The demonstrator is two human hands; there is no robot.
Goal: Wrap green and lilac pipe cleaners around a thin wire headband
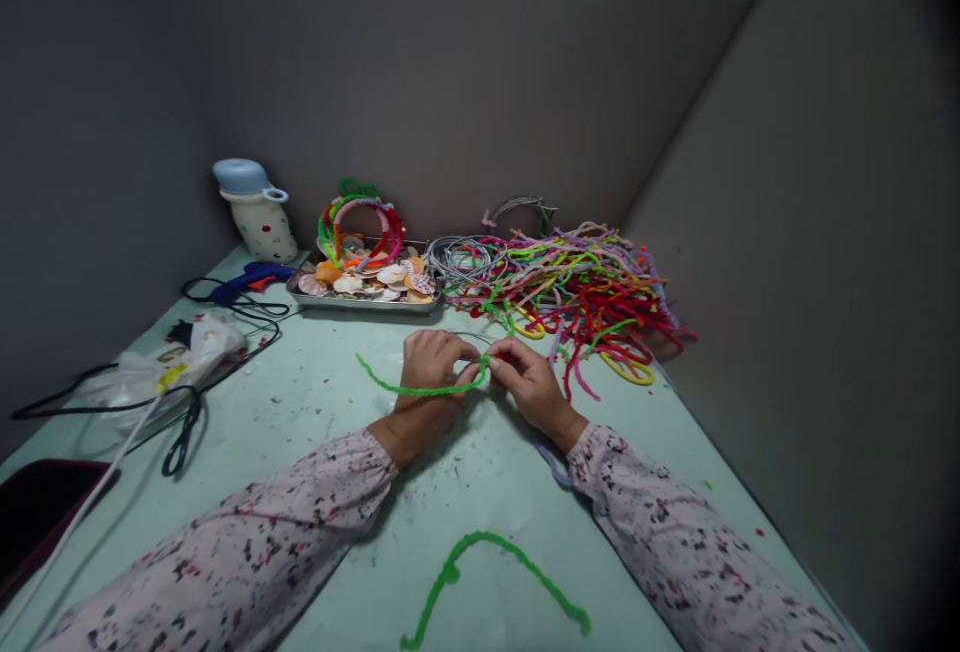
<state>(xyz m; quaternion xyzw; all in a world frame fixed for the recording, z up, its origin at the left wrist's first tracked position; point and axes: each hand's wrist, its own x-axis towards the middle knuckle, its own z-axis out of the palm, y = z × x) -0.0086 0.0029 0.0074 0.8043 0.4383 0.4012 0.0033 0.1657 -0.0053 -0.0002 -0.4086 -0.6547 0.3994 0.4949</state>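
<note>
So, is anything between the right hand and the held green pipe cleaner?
Nothing visible: the right hand pinches the green pipe cleaner at its bent end. Its tail crosses in front of the left hand.

Just behind the bare left hand (431,364) and right hand (531,384), the loose pale pink left sleeve (289,517) and right sleeve (667,512), scattered with small dark, red and bluish blotches, end in gathered cuffs (589,448).
</note>
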